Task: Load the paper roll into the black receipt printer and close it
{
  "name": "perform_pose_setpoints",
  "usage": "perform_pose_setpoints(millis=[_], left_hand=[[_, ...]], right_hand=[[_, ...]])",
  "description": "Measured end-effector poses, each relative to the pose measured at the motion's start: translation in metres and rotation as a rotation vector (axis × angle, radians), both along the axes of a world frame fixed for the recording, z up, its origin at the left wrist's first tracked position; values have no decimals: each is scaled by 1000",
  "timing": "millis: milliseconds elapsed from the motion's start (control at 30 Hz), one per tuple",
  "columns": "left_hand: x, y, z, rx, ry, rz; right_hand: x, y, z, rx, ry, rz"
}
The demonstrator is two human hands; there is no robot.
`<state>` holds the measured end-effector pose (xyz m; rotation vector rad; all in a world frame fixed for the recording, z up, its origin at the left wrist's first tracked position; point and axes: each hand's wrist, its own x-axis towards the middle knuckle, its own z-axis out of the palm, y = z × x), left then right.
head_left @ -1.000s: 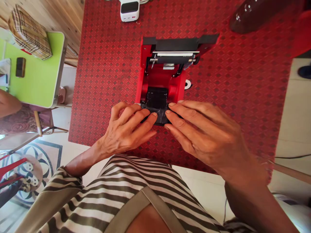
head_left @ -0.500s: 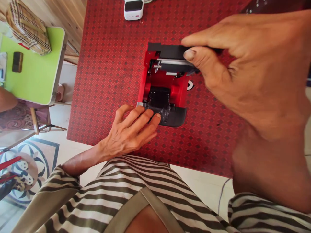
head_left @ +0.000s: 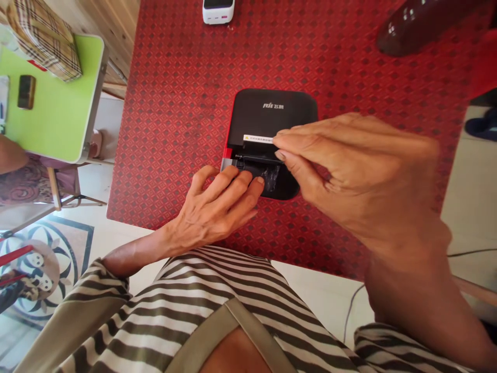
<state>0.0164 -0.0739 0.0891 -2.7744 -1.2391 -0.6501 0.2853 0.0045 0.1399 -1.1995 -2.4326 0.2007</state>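
A small black-and-red receipt printer [head_left: 272, 122] lies on the red patterned table. Its black lid is down over the paper well, with a narrow dark gap along its front edge. My right hand [head_left: 349, 171] pinches the lid's front edge near the right end of a white warning label [head_left: 256, 139]. Bent over the printer's black front part, the fingers of my left hand [head_left: 223, 202] hold it from the left, the thumb on the near side. Scuffs or clear film show on that front part [head_left: 272, 178]. The printer's right front corner is behind my right hand.
A white device [head_left: 218, 13] stands at the table's [head_left: 174, 103] far edge. A dark glossy object [head_left: 404, 31] lies at the far right. On the left, a green table [head_left: 58, 124] bears a plaid bag [head_left: 46, 41] and a phone [head_left: 26, 92]; another person's arm [head_left: 11, 155] is beside it.
My right hand has swung the raised printer lid down toward me, covering the red inside. My left hand has stayed on the front part. The view has shifted slightly.
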Motion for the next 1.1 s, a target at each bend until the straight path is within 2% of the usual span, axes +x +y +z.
perform_pose_setpoints(millis=[267, 567, 733, 967, 1100], left_hand=[[3, 2, 0, 32, -11, -4], [6, 4, 4, 94, -7, 1], [4, 3, 2, 57, -11, 5], [5, 4, 1, 27, -11, 3], [-3, 5, 3, -38, -152, -47]], right_hand=[[6, -12, -15, -69, 67, 69], [1, -23, -28, -50, 52, 12], [-3, -29, -29, -44, 47, 29], [-8, -35, -44, 148, 102, -2], [-5, -32, -46, 142, 94, -14]])
